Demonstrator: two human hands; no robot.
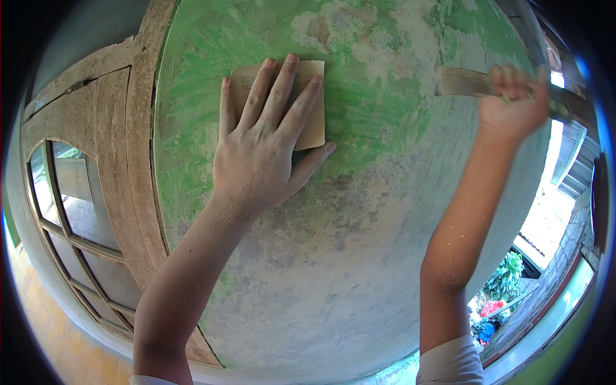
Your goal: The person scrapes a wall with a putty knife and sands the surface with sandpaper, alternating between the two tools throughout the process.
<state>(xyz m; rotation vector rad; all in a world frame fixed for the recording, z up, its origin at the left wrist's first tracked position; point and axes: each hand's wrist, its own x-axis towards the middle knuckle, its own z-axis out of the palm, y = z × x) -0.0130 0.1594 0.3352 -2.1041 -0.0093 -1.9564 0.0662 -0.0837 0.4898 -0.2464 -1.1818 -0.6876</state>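
Observation:
My left hand (260, 138) presses flat, fingers spread, on a beige square of sandpaper (312, 119), holding it against the wall. Faint marks show on the sheet's back, and the thumb rests just off its lower right corner. At the upper right, my right hand (516, 106) is closed in a fist around a scraper (465, 82). The scraper's flat blade points left over the wall, and motion blurs both it and the hand. Pale dust coats the left hand and forearm. The wall (372, 237) has patchy green paint and bare grey-white areas.
On the left, a worn wooden frame (119, 122) borders the wall, beside a glazed panel (83, 199) with several panes. An opening at the right shows green plants (507, 276), red flowers (493, 308) and a blue item (486, 332).

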